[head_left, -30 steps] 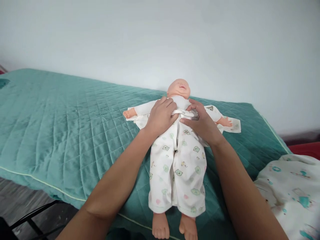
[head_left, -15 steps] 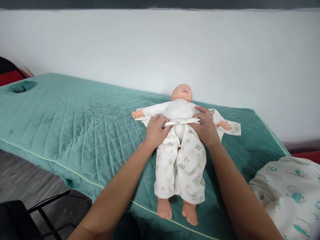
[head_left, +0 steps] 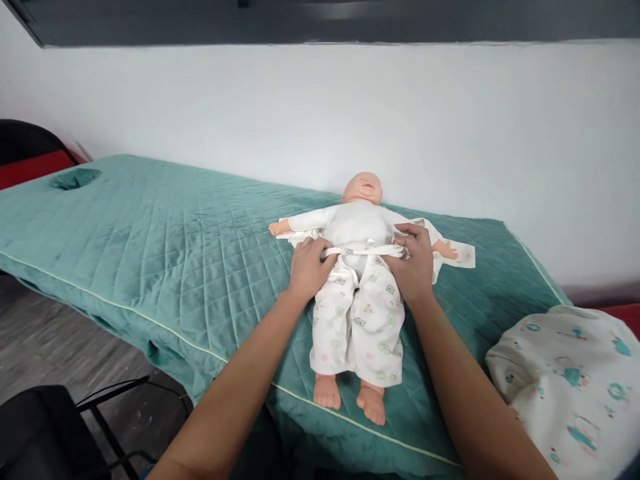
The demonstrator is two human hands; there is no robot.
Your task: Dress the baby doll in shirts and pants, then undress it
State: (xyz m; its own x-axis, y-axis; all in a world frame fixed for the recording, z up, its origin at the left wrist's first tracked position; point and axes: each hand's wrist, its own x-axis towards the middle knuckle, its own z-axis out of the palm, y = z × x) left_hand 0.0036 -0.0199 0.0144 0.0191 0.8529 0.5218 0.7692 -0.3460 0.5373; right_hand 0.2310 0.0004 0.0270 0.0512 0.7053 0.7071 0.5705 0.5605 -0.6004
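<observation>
A baby doll point(head_left: 363, 189) lies on its back with its arms spread, in a white long-sleeved top point(head_left: 353, 223). Patterned white pants point(head_left: 357, 320) cover its legs down to the ankles, and its bare feet point toward me. At the doll's right hip, my left hand point(head_left: 310, 268) has its fingers closed on one end of the pants' waistband. My right hand point(head_left: 414, 263) grips the other end, thumb below and fingers curled over the band. A printed cloth garment point(head_left: 457, 255) is spread beneath the doll's arms and back.
The doll rests on a green quilted bed cover point(head_left: 165, 260) with a hole near its far left end. A bundle of white printed fabric point(head_left: 565, 380) sits at the right. A white wall point(head_left: 240, 107) borders the bed's far side. A black chair point(head_left: 50, 433) stands lower left.
My view has tilted up a little. Both hands stay on the waistband; my right fingers, earlier more spread over the top, are now lower and more curled at the band.
</observation>
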